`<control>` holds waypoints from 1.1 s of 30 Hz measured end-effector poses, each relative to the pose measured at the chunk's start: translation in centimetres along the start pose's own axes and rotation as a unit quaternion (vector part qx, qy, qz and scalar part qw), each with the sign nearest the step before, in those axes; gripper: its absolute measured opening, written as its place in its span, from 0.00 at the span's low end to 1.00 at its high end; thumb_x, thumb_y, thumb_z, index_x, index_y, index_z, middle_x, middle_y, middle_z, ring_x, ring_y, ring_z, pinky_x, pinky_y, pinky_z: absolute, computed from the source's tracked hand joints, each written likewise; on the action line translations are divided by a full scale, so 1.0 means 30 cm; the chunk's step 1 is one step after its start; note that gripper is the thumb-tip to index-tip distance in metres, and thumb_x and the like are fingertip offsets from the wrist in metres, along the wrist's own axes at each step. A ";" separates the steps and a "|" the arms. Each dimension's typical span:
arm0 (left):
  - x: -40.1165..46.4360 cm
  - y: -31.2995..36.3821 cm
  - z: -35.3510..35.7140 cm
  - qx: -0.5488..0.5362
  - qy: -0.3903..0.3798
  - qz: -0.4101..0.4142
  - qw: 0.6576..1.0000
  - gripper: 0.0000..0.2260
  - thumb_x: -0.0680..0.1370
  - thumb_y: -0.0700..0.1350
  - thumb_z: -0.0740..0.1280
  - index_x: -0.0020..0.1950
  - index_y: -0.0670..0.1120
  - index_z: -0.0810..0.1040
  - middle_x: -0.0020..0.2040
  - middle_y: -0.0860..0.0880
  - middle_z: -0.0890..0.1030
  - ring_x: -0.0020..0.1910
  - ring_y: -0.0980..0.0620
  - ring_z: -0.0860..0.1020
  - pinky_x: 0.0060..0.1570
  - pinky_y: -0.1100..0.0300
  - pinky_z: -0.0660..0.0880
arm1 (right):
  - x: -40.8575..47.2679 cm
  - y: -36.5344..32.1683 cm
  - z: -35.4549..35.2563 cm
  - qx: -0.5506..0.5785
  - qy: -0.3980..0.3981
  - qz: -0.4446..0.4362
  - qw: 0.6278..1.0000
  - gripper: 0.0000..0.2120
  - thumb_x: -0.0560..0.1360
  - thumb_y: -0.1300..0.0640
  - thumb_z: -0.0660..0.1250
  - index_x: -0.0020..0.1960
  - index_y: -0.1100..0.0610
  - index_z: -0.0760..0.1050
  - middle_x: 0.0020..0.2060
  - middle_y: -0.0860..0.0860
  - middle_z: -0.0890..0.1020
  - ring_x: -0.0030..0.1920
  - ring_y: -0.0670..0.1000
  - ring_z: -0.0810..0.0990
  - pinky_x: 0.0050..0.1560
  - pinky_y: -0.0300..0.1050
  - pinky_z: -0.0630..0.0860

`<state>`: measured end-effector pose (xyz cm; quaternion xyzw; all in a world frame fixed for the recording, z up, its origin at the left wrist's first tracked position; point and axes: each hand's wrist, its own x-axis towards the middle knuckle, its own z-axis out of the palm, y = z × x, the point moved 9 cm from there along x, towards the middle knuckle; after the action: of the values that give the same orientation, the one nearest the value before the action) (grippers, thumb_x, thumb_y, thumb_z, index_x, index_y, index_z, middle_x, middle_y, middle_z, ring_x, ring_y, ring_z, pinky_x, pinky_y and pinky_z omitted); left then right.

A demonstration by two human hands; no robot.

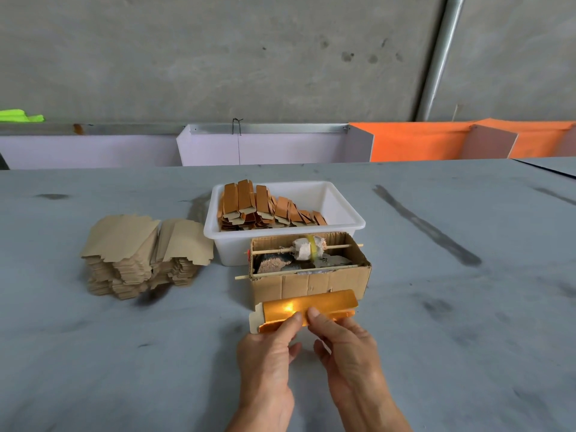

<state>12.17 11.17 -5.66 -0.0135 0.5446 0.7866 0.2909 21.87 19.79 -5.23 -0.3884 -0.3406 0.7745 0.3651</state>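
**Folding the gold card blank: keep the crease true**

Taking the hands as the centre of the dial, the stack of flat blanks (pixel 146 257) sits at ten o'clock on the grey table (pixel 467 338), plain side up and well apart from the work. At twelve o'clock stands the white plastic tub (pixel 346 210), its left half packed with folded pieces (pixel 265 207). Just in front of the tub is the cardboard box (pixel 311 283), with a wrapped roller (pixel 307 247) on a wooden skewer (pixel 271 250) across its open top.

The gold foil card (pixel 311 304) lies at twelve o'clock, just beside the box's near wall, foil side up. Its far flap is raised and its near edge is in the hands.

The left hand (pixel 265 369) pinches the near edge at the card's middle, thumb on the foil and fingers curled beneath. The right hand (pixel 349 347) pinches just beside it in the same way, so the two thumbs almost meet.

The step looks like folding a long flap along its score. To do it well:

- Slide the thumbs outward toward nine and three o'clock, so the whole line creases and not only the middle.
- Keep the card's ends level.
- Press with the thumb pads, since nails may scuff the foil.
- Keep the raised flap clear of the box.
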 end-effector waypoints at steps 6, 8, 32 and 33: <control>0.003 -0.035 0.003 -0.025 -0.032 -0.083 0.996 0.04 0.71 0.37 0.71 0.39 0.41 0.78 0.36 0.44 0.81 0.35 0.49 0.75 0.33 0.58 0.74 | 0.011 0.003 -0.018 0.007 0.047 0.001 0.999 0.10 0.66 0.70 0.73 0.32 0.60 0.75 0.23 0.52 0.77 0.26 0.48 0.73 0.32 0.40 0.69; 0.008 -0.031 -0.007 -0.043 -0.023 -0.086 0.995 0.04 0.72 0.37 0.71 0.40 0.41 0.76 0.37 0.43 0.80 0.35 0.48 0.75 0.29 0.59 0.76 | 0.012 0.011 -0.015 0.010 0.037 0.023 0.999 0.09 0.67 0.69 0.73 0.34 0.59 0.75 0.24 0.51 0.79 0.28 0.48 0.76 0.33 0.40 0.71; 0.031 0.226 0.017 -0.048 -0.043 0.030 0.997 0.02 0.75 0.33 0.67 0.45 0.39 0.77 0.34 0.42 0.84 0.32 0.48 0.83 0.30 0.59 0.80 | -0.012 -0.149 0.194 -0.131 -0.089 -0.002 0.987 0.05 0.70 0.61 0.73 0.44 0.60 0.78 0.34 0.51 0.85 0.34 0.46 0.83 0.40 0.43 0.74; 0.034 0.234 0.027 -0.035 -0.047 0.032 0.998 0.03 0.75 0.33 0.67 0.44 0.40 0.77 0.34 0.41 0.84 0.32 0.47 0.83 0.30 0.59 0.79 | -0.006 -0.165 0.213 -0.141 -0.084 -0.012 0.986 0.04 0.71 0.62 0.71 0.41 0.59 0.76 0.31 0.50 0.84 0.31 0.45 0.81 0.41 0.43 0.74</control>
<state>8.24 10.66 0.30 0.0306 0.5023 0.8139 0.2905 17.99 20.55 1.83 -0.3657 -0.4808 0.7437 0.2863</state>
